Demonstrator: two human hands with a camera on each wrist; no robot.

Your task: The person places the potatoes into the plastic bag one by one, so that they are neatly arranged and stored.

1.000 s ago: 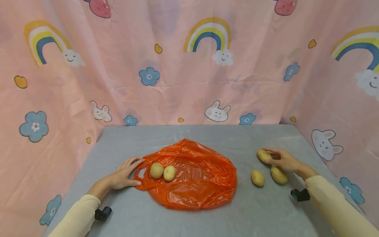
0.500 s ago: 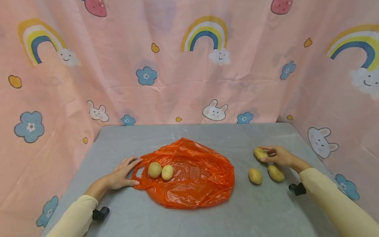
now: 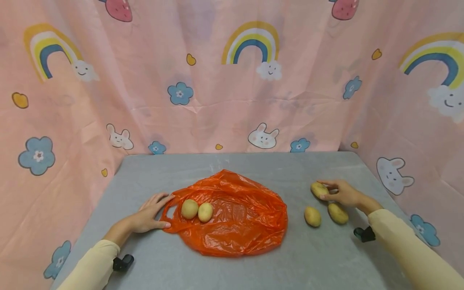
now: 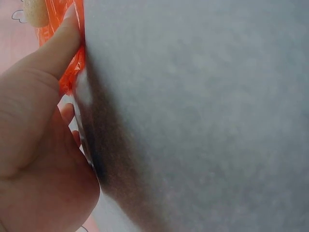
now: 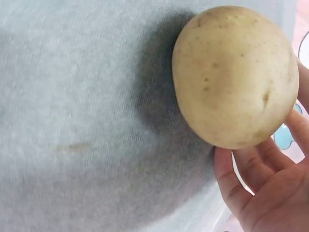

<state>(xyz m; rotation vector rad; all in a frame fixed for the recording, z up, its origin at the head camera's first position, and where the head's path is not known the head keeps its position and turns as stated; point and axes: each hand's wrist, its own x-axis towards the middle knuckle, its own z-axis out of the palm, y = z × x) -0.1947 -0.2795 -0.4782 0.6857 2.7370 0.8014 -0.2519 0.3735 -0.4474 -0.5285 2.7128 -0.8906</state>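
Note:
In the head view an orange-red plastic bag [image 3: 239,237] lies flat. On its left part sit a round, brownish potato [image 3: 190,209] and a paler potato [image 3: 205,212], side by side. My left hand [image 3: 146,215] rests at the bag's handle end, fingers spread; its thumb lies on the lower handle loop, also seen in the left wrist view. At the right, my right hand [image 3: 344,193] holds an oval potato [image 3: 319,190] between thumb and fingers. Just below that hand lies another potato [image 3: 338,213]. A potato [image 5: 234,77] fills much of the right wrist view, hiding some fingertips.
One more potato [image 3: 312,216] lies between the bag and the right hand. Everything sits on a grey-covered table [image 3: 253,274]. A pink patterned curtain [image 3: 206,125] encloses the back and both sides.
The head view has shifted slightly. Both hands, the bag and the potatoes keep nearly the same places; my right hand stays on the same potato.

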